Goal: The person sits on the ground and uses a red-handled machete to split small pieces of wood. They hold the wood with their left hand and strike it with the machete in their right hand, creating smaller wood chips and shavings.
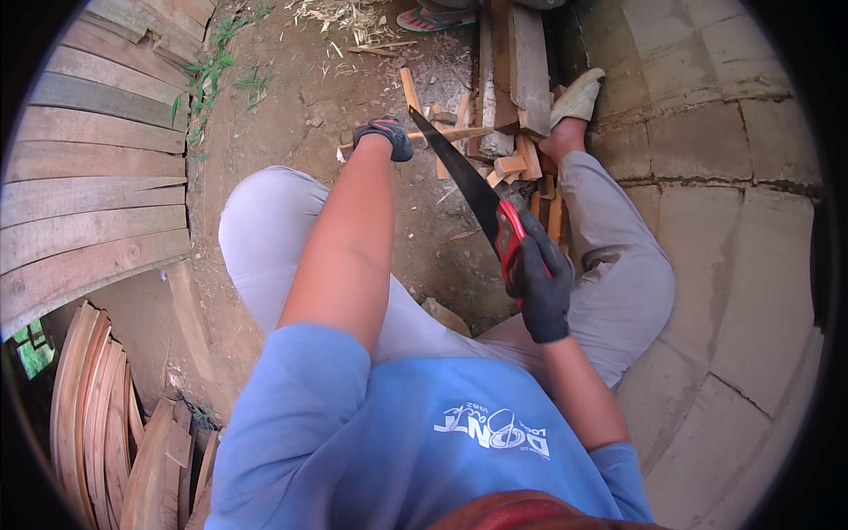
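A hand saw with a dark blade and a red handle is gripped in my gloved right hand. Its blade slants up and to the left, the tip close to a thin wooden strip. Around that strip, near its left end, the fingers of my gloved left hand are closed. The strip reaches rightward to a stack of thick wooden beams. Whether the blade touches the strip I cannot tell.
Short wood offcuts lie below the beams, and shavings litter the ground. A plank wall rises on the left, with curved boards leaning beneath. Block masonry fills the right. Someone's sandalled foot shows at the top.
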Demonstrator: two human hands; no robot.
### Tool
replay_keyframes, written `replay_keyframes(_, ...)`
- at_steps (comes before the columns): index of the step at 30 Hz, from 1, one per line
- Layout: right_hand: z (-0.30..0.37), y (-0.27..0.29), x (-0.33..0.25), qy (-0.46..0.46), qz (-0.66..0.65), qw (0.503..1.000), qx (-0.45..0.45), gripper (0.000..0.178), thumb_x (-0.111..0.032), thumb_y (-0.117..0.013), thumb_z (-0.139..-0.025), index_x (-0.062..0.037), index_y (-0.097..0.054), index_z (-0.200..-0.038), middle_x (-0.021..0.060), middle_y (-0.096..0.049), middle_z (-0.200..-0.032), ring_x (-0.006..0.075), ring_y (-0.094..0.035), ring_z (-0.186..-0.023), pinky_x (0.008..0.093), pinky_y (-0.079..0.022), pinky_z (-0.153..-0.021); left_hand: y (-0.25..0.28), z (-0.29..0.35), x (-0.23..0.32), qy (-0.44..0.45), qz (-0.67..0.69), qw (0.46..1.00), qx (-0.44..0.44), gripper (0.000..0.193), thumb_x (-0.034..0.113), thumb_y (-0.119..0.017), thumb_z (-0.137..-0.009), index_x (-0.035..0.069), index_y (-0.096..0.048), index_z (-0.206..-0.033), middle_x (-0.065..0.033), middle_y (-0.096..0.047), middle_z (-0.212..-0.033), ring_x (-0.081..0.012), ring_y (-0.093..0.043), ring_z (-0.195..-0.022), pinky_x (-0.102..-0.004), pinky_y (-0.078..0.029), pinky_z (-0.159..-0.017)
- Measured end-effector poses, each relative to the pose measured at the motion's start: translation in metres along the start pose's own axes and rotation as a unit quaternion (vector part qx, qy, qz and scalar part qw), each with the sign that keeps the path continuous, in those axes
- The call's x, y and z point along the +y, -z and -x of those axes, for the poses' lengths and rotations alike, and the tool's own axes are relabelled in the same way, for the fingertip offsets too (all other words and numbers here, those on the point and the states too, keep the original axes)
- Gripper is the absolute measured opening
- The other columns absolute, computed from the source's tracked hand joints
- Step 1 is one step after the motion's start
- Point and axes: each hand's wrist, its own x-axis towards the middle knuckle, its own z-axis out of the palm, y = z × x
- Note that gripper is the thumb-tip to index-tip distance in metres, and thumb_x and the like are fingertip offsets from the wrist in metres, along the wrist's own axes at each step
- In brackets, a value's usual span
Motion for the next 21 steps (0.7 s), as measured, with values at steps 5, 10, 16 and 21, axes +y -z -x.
replay_keyframes(5,-0.129,-0.105,0.032,0.024,0.038,0.999,0.011,0.047,-0.035,-0.059,-0.105,-0.0069,-0.068,-0.142,0.0209,-0.071,-0.137,0.0337,-0.069,-0.126,0.0385,-0.05,-0.109,0.009,0.011,0.012,0.001,0.02,1.0,0.003,0.052,0.033,-0.063,-0.083,0.012,-0.077,-0.128,-0.0142,-0.074,-0.133,-0.0329,-0.071,-0.123,-0.0439,-0.056,-0.105)
replay_keyframes(10,-0.193,-0.141,0.05,0.058,0.086,0.993,0.05,0.047,-0.039,-0.058,-0.103,-0.0088,-0.072,-0.136,0.0183,-0.074,-0.13,0.036,-0.07,-0.123,0.04,-0.051,-0.107,0.009,0.007,0.013,-0.032,-0.001,0.999,-0.001,0.051,0.034,-0.063,-0.083,0.011,-0.078,-0.125,-0.0155,-0.075,-0.129,-0.0339,-0.073,-0.119,-0.0448,-0.058,-0.101)
replay_keyframes(16,-0.096,-0.069,-0.005,-0.032,0.043,0.998,0.017,0.044,-0.034,-0.06,-0.105,-0.0081,-0.071,-0.138,0.0181,-0.073,-0.136,0.0309,-0.068,-0.128,0.0373,-0.049,-0.11,0.004,-0.006,0.001,-0.067,-0.028,0.997,0.02,0.048,0.034,-0.065,-0.081,0.011,-0.08,-0.121,-0.0162,-0.077,-0.123,-0.0327,-0.075,-0.112,-0.0454,-0.06,-0.095)
replay_keyframes(21,0.019,0.016,-0.021,-0.025,-0.009,0.999,0.022,0.043,-0.019,-0.059,-0.106,0.0006,-0.065,-0.144,0.0167,-0.072,-0.138,0.0241,-0.068,-0.127,0.0366,-0.05,-0.109,0.01,-0.001,0.018,-0.024,-0.002,0.999,-0.044,0.048,0.033,-0.064,-0.082,0.012,-0.079,-0.122,-0.0156,-0.078,-0.123,-0.0326,-0.075,-0.115,-0.0442,-0.059,-0.098)
